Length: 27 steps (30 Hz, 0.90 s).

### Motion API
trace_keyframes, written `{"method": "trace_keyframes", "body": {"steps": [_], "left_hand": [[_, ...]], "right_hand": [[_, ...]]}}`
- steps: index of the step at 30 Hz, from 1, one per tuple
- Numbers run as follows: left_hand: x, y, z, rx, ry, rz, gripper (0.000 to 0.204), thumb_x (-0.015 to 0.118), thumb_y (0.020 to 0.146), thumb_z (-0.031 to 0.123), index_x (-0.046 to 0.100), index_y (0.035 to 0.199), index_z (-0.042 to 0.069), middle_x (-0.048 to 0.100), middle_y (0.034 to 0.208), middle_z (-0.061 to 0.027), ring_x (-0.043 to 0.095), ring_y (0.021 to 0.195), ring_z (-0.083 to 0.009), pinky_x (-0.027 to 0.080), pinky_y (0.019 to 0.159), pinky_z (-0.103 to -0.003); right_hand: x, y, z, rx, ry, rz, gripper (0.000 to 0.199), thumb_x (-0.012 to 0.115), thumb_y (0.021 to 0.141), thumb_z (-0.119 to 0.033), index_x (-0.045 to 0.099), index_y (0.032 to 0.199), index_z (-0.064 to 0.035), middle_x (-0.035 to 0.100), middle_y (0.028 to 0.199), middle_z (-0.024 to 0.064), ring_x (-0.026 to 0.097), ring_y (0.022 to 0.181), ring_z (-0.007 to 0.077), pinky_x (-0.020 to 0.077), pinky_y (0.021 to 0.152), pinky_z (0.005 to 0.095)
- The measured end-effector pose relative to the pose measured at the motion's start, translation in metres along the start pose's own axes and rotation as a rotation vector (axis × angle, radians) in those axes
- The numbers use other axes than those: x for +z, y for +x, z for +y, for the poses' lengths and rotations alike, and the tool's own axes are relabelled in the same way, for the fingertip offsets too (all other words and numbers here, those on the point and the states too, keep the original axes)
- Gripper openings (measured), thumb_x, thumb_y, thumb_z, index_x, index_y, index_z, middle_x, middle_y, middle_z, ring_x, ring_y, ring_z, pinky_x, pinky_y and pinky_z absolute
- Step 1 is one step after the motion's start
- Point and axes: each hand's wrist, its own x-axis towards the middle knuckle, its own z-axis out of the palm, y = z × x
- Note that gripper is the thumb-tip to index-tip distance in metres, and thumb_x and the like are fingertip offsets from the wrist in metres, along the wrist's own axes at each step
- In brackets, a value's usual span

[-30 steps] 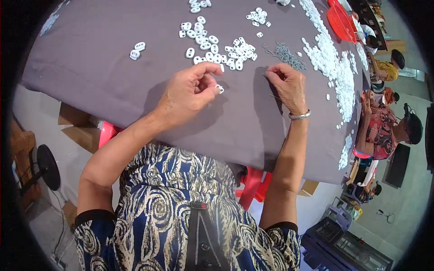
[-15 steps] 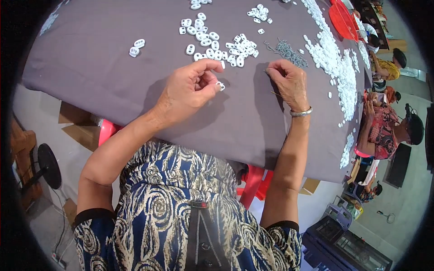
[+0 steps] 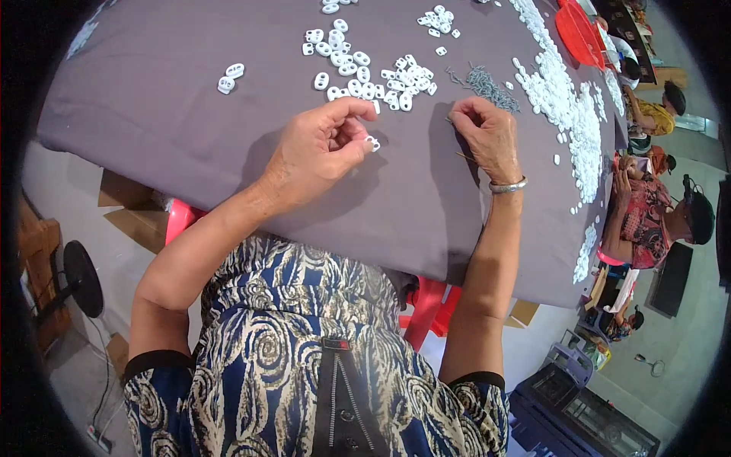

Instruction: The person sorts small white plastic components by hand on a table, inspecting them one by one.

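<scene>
My left hand [image 3: 324, 145] is closed in a pinch, with a small white two-hole plastic piece [image 3: 372, 143] between thumb and index finger. Across from it, my right hand [image 3: 487, 137] pinches thumb and index finger together just in front of a pile of small grey spring-like pieces [image 3: 487, 87]. A tiny dark tip shows at its fingertips, too small to name. Under that hand a thin brownish sliver pokes out. Beyond my left hand lie loose white oval two-hole pieces [image 3: 348, 69] and a cluster of smaller white pieces [image 3: 411, 78].
A grey-brown cloth covers the table [image 3: 167, 114]. Two white pieces [image 3: 227, 84] lie apart at left. A long heap of white pieces [image 3: 552, 91] runs down the right side, near a red basket [image 3: 579, 34]. Other people sit at far right. A black fan [image 3: 82, 279] stands at left.
Almost nothing differs. Both hands keep the same pinch in nearly the same place; the whole view has shifted very slightly.
</scene>
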Motion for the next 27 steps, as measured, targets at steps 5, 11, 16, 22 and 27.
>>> {"method": "trace_keyframes", "body": {"steps": [5,11,16,22,27], "left_hand": [[0.000,-0.001,0.000,-0.007,-0.004,0.003,0.023,0.061,0.086,0.001,0.059,0.109,0.002,0.052,0.076,0.0048,0.049,0.066,-0.0013,0.045,0.062,-0.018],[0.000,-0.001,-0.002,0.009,-0.013,0.015,0.023,0.062,0.086,0.002,0.059,0.109,0.002,0.052,0.077,0.0046,0.049,0.066,-0.0013,0.044,0.062,-0.018],[0.001,-0.002,0.000,0.001,-0.002,0.013,0.023,0.062,0.085,0.002,0.060,0.108,0.001,0.053,0.077,0.0045,0.049,0.066,-0.0014,0.045,0.062,-0.018],[0.001,-0.002,0.000,0.000,0.018,0.010,0.022,0.062,0.086,0.002,0.060,0.108,0.001,0.053,0.077,0.0044,0.049,0.067,-0.0015,0.045,0.062,-0.019],[0.001,-0.002,0.002,0.000,0.021,0.014,0.022,0.061,0.086,0.002,0.060,0.108,0.001,0.053,0.077,0.0044,0.049,0.067,-0.0013,0.045,0.062,-0.019]], "right_hand": [[0.001,0.001,-0.003,-0.056,-0.014,-0.019,0.011,0.067,0.080,-0.009,0.064,0.082,0.0004,0.057,0.064,-0.0001,0.050,0.060,0.0055,0.0421,0.056,0.0231],[0.005,-0.004,-0.010,-0.229,-0.126,0.005,0.009,0.064,0.081,-0.008,0.062,0.084,0.0007,0.059,0.069,0.0083,0.054,0.059,0.0158,0.0439,0.056,0.0287],[0.006,-0.008,-0.012,-0.327,-0.283,0.006,0.008,0.062,0.082,-0.007,0.058,0.082,0.0006,0.058,0.073,0.0129,0.055,0.059,0.0247,0.0446,0.057,0.0322],[0.006,-0.008,-0.004,-0.129,-0.256,0.022,0.006,0.058,0.084,-0.006,0.056,0.083,-0.0004,0.058,0.070,0.0095,0.055,0.061,0.0168,0.0453,0.059,0.0288],[-0.001,-0.006,0.007,-0.047,-0.006,0.122,0.004,0.057,0.087,-0.004,0.054,0.087,-0.0016,0.061,0.073,0.0007,0.054,0.068,0.0063,0.0455,0.061,0.0235]]}}
